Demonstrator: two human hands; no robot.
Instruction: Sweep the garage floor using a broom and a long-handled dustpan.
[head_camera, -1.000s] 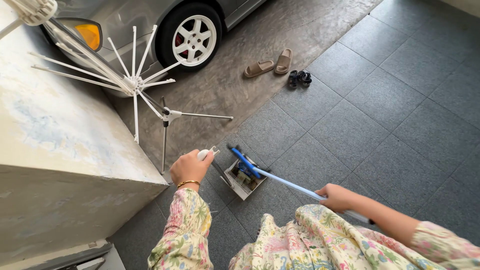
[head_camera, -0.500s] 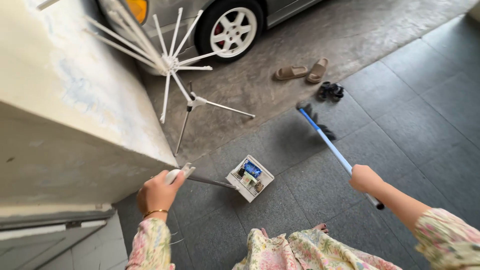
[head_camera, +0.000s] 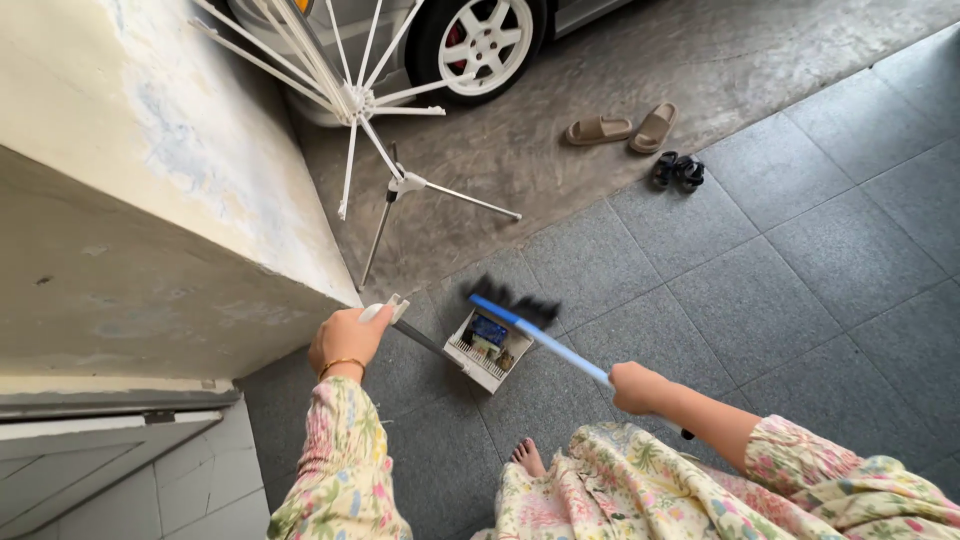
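My left hand (head_camera: 345, 339) grips the white handle end of a long-handled dustpan. Its white pan (head_camera: 484, 350) rests on the grey floor tiles and holds small bits of litter, one blue. My right hand (head_camera: 636, 386) grips the blue and white stick of a broom (head_camera: 545, 341). The black bristles (head_camera: 512, 297) sit at the pan's far edge, blurred. My bare foot (head_camera: 527, 457) shows below the pan, under a floral dress.
A pale concrete pillar (head_camera: 130, 200) stands close on the left. A white folding drying rack (head_camera: 372, 110) on a tripod stands beyond it, in front of a grey car (head_camera: 470, 35). Tan slippers (head_camera: 625, 127) and small black sandals (head_camera: 676, 171) lie further out.
The broom head swung back from out on the tiles near the sandals to the pan's edge. My right hand came in closer. My left hand stayed on the dustpan handle.
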